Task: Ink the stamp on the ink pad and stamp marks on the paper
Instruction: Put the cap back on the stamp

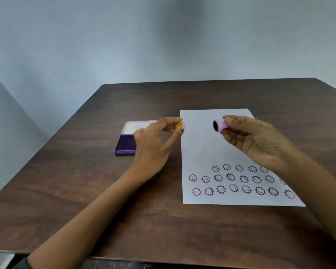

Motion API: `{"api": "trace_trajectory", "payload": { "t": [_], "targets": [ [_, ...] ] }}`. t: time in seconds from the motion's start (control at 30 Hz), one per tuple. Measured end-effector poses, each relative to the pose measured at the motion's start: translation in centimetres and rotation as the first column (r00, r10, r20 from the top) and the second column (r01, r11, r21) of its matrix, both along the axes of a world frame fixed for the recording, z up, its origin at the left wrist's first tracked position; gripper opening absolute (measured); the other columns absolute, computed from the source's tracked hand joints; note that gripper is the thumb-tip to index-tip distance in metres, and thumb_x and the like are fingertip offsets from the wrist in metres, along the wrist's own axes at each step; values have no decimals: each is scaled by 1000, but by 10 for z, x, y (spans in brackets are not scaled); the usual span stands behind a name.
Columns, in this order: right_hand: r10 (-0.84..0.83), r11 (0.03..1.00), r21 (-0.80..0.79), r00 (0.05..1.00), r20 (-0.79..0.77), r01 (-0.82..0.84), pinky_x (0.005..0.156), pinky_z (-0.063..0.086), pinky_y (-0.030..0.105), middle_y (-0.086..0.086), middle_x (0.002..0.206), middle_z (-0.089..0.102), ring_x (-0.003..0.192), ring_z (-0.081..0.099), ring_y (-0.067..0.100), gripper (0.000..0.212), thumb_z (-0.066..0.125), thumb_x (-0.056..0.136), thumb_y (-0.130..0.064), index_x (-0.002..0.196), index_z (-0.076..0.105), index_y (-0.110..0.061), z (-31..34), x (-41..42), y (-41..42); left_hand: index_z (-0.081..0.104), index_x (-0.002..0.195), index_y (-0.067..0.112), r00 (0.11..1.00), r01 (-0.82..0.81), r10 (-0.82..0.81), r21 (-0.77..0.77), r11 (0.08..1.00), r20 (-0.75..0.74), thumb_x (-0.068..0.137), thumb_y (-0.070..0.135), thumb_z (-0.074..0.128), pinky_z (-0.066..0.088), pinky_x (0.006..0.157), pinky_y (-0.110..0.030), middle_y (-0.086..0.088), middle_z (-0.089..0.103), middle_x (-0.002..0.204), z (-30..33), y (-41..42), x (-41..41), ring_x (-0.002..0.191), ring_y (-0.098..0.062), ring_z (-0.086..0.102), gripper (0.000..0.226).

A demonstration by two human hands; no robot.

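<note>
My right hand (pixel 252 138) holds a small pink stamp (pixel 219 125) above the white paper (pixel 202 148), its dark inked face turned left. My left hand (pixel 153 140) pinches a small pink cap with a yellow smiley (pixel 181 125) at the paper's left edge. The two pieces are apart. The purple ink pad (pixel 124 142) lies open on the table left of the paper, partly behind my left hand. Three rows of several purple flower-face marks (pixel 231 177) fill the near part of the paper.
The dark wooden table (pixel 85 181) stands against a pale wall. The ink pad's white lid (pixel 136 126) is folded back behind the pad. The far half of the paper bears no marks.
</note>
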State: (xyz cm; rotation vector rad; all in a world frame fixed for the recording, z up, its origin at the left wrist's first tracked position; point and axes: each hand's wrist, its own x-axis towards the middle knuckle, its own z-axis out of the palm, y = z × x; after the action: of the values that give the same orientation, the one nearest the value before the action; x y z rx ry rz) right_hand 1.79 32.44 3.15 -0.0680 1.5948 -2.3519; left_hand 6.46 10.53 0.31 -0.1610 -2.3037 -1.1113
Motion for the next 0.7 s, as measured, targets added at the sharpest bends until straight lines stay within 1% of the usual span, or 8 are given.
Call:
{"api": "trace_trajectory", "payload": {
  "t": [0.03, 0.1, 0.2, 0.3, 0.37, 0.43, 0.6, 0.7],
  "targets": [
    [20, 1000, 6, 1000, -13, -19, 64, 57, 18, 4, 77, 75, 71, 70, 13, 25, 70, 64, -13, 89, 70, -9, 2, 1, -6, 63, 104, 38, 999, 39, -41, 82, 996, 29, 87, 38, 61, 48, 95, -42, 24, 65, 98, 1, 1, 1, 94, 0, 63, 17],
    [47, 998, 49, 997, -59, -44, 70, 58, 21, 5, 82, 76, 77, 70, 15, 32, 72, 62, -14, 93, 70, -9, 6, 2, -18, 63, 103, 37, 991, 89, -109, 218, 972, 79, 86, 36, 63, 51, 90, -29, 21, 68, 100, 3, 2, 2, 95, 3, 64, 18],
    [46, 990, 141, 988, -148, -25, 83, 57, 30, 11, 98, 74, 90, 71, 22, 31, 73, 70, -11, 100, 69, -8, 14, 2, -37, 64, 104, 32, 980, 119, -167, 351, 929, 108, 85, 35, 63, 48, 76, -9, 25, 70, 92, 4, 2, 3, 93, 7, 64, 20],
    [-29, 948, 285, 928, -372, 144, 84, 56, 31, 10, 102, 72, 92, 69, 21, 26, 71, 78, -13, 104, 67, -9, 17, 7, -56, 65, 104, 29, 973, 126, -196, 429, 895, 123, 88, 33, 61, 43, 70, -1, 31, 70, 85, 5, 2, 3, 89, 8, 65, 18],
    [-78, 888, 345, 838, -540, 305, 75, 55, 16, -2, 99, 71, 87, 68, 9, 25, 71, 78, -20, 102, 67, -13, 13, 12, -65, 65, 101, 35, 970, 118, -203, 470, 875, 134, 88, 35, 60, 42, 68, 0, 30, 70, 86, 6, 1, 3, 87, 6, 67, 14],
    [-102, 849, 345, 764, -637, 401, 68, 51, 6, -14, 94, 67, 83, 65, -2, 24, 71, 78, -24, 101, 66, -18, 8, 19, -70, 66, 99, 37, 966, 106, -210, 512, 853, 149, 87, 38, 60, 43, 67, -1, 26, 72, 89, 7, 0, 2, 87, 1, 68, 14],
    [-135, 847, 283, 697, -704, 450, 73, 52, 9, -16, 97, 64, 86, 67, 2, 27, 70, 77, -20, 104, 64, -19, 2, 25, -70, 67, 97, 37, 955, 106, -244, 570, 815, 170, 82, 44, 60, 46, 65, -5, 22, 73, 91, 8, 0, 1, 85, -3, 70, 19],
    [-119, 849, 277, 674, -729, 450, 76, 54, 13, -5, 102, 67, 87, 68, 7, 29, 70, 77, -17, 106, 65, -12, 0, 26, -71, 66, 100, 36, 949, 131, -273, 593, 794, 157, 77, 45, 58, 48, 66, -8, 19, 74, 91, 9, 0, 2, 86, -5, 70, 25]
  ]
}}
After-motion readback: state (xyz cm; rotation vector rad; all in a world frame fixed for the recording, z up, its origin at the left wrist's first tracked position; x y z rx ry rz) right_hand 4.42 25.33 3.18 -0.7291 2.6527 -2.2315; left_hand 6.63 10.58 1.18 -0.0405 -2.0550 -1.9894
